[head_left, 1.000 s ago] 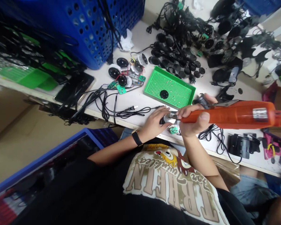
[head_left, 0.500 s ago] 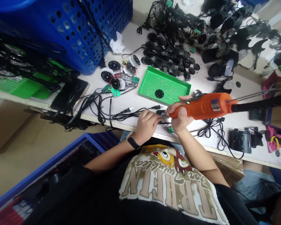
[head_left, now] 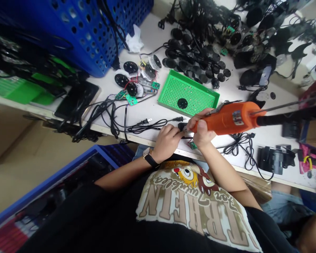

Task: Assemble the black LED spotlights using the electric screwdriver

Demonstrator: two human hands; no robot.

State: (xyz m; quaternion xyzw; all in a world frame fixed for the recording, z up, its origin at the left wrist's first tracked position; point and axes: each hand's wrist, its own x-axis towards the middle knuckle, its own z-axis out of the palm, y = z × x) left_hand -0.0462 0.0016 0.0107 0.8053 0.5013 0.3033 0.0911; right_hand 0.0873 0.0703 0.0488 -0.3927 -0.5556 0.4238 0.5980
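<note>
My right hand (head_left: 204, 131) is wrapped round an orange electric screwdriver (head_left: 228, 117), whose tip points down at a small black part (head_left: 182, 127) on the white table's near edge. My left hand (head_left: 166, 142), a black watch on its wrist, pinches that part and holds it still. A small green circuit board (head_left: 192, 144) lies just under my right hand. A green perforated tray (head_left: 189, 95) with one black disc (head_left: 182, 103) in it sits right behind my hands.
A blue perforated crate (head_left: 94, 31) stands at the back left. Black discs and tangled cables (head_left: 200, 52) cover the back. Round parts with green boards (head_left: 139, 82) lie left of the tray. Power cords (head_left: 137, 126) trail over the front edge; black adapters (head_left: 272, 160) lie right.
The screwdriver has swung from lying nearly level to a steeper tilt. My left hand's fingers have curled from spread flat to a pinch on the black part.
</note>
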